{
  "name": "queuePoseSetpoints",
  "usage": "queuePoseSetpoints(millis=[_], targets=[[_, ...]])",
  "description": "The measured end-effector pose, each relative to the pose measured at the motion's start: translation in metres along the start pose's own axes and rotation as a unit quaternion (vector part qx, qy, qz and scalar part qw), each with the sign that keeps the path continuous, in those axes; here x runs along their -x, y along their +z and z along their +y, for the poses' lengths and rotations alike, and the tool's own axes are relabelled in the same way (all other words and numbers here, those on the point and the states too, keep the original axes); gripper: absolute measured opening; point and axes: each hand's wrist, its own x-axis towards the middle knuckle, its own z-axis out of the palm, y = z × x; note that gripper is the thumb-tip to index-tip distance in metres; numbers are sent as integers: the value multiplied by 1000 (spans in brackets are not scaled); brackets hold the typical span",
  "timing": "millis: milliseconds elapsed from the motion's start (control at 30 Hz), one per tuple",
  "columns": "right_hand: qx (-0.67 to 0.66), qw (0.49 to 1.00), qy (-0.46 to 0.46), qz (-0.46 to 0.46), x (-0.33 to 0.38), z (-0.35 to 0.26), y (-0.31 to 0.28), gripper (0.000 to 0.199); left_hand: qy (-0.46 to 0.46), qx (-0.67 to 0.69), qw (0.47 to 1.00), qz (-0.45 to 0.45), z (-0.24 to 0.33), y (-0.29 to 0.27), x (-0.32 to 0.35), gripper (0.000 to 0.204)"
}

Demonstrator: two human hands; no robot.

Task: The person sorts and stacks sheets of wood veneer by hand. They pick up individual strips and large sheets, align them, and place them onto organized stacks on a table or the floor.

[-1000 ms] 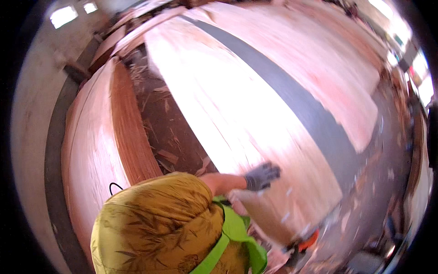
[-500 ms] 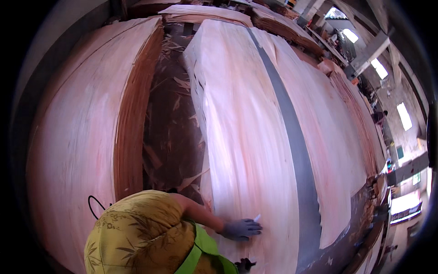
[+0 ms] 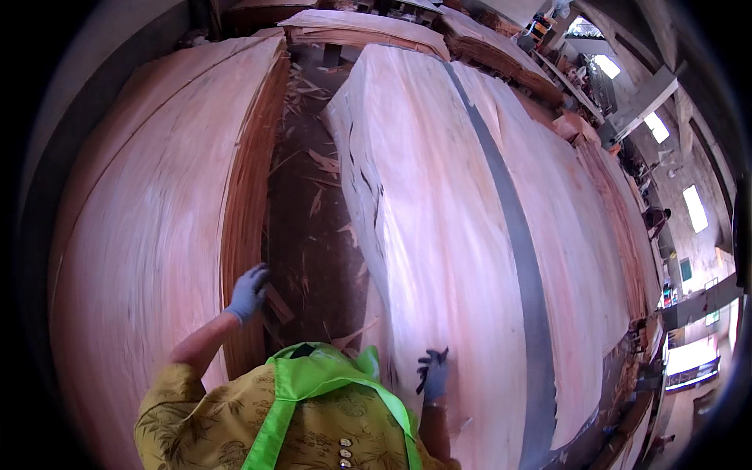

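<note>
- The right hand in a grey glove (image 3: 435,372) was over the near end of the wide, pale pink pile of thin wood sheets (image 3: 446,219). Its fingers were spread and nothing showed in them. I could not tell if it touched the wood.
- The left hand in a blue-grey glove (image 3: 249,294) was by the inner edge of the big, pinkish left pile with the red-brown layered side (image 3: 157,196). Its fingers were loosely out, with nothing seen in them.
- The pale pile lay right of the dark floor (image 3: 313,235), and its left side had dark splits. A hard pull there might have made the splits longer, because thin wood likely rips easily.
- The layered side looked rough, so a bare arm rubbing on it might have got splinters.
- Loose, light brown wood scraps (image 3: 325,163) lay on the floor between the piles. A foot might have slipped on them.
- That floor was a long lane, with wood on both sides, so there was little room to swing wide.
- Right of the pale pile ran a long, smooth grey strip (image 3: 509,211), with more pink sheets (image 3: 564,219) past it. Those had a ragged near end that might have snagged.
</note>
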Motion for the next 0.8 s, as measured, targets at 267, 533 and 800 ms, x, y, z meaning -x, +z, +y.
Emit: queuePoseSetpoints(millis=[267,533,800], targets=[[-47,994,41,-87,-111,-64,103,25,-68,47,996,27,-72,7,-46,30],[-91,992,37,-79,-231,-159,202,23,-19,127,991,-27,-79,48,-271,29],[-143,982,64,-107,-369,-280,299,25,-35,214,968,-125,-91,63,-423,32]])
